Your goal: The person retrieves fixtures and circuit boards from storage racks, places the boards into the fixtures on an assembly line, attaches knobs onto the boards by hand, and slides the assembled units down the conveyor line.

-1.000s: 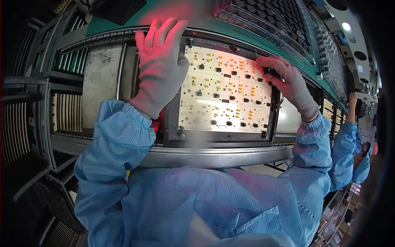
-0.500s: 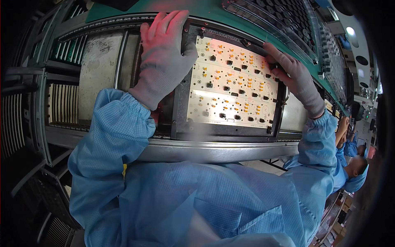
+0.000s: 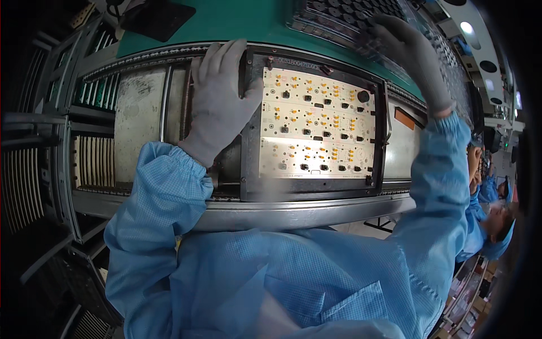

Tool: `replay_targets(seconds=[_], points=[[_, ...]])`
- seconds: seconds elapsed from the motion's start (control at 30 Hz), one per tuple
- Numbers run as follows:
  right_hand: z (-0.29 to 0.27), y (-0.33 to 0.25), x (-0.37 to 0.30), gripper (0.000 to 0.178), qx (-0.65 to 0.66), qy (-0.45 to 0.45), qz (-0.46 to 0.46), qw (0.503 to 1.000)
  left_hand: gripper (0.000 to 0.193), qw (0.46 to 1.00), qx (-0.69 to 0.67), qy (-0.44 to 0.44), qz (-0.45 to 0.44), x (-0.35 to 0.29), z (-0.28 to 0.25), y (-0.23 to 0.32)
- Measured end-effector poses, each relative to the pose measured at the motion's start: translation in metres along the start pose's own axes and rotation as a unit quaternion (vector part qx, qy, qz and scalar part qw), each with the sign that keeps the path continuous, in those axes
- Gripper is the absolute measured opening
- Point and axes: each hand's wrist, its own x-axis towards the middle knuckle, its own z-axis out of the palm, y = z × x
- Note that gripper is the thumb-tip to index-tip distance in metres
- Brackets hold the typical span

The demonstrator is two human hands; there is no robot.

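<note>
A cream circuit board [image 3: 324, 120] with orange and black components lies in a black frame [image 3: 252, 152] on the conveyor in front of me. My left hand [image 3: 221, 99], in a grey glove, rests at the frame's left side with its fingers stretched out and thumb apart; it holds nothing. Near the board's upper right corner sits a black round part [image 3: 363, 96]. My gloved right hand [image 3: 411, 53] is over the clear tray [image 3: 316, 27] of black round parts, beyond the frame. Its fingertips are blurred against the dark parts, so their grip does not show.
A metal rail [image 3: 305, 213] runs along the near side. Green matting [image 3: 237, 22] covers the far surface, with a dark flat object [image 3: 161, 21] at far left. Racks of boards [image 3: 93, 161] stand at left. A co-worker [image 3: 490, 226] sits at right.
My right hand has moved from the board's upper right corner, out to the tray. A black round part now shows at that corner. My left hand stays at the frame, without the red light.
</note>
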Motion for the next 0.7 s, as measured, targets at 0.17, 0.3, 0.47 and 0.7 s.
replay_targets(seconds=[0.17, 0.3, 0.47, 0.7], points=[[0.012, -0.003, 0.039, 0.024, -0.082, -0.13, -0.038, 0.987, 0.071, 1.0, -0.009, 0.013, 0.014, 0.002, 0.0, -0.005], [0.001, -0.028, 0.062, 0.022, -0.187, -0.194, -0.077, 0.96, 0.071, 1.0, -0.027, -0.006, -0.008, 0.002, -0.006, -0.005], [-0.015, -0.041, 0.06, 0.027, -0.04, -0.29, 0.084, 0.953, 0.073, 0.999, -0.032, -0.002, 0.02, 0.003, -0.002, -0.003], [-0.02, -0.041, 0.031, 0.019, -0.021, -0.139, 0.015, 0.99, 0.073, 0.999, -0.04, -0.017, 0.005, 0.001, -0.002, -0.004]])
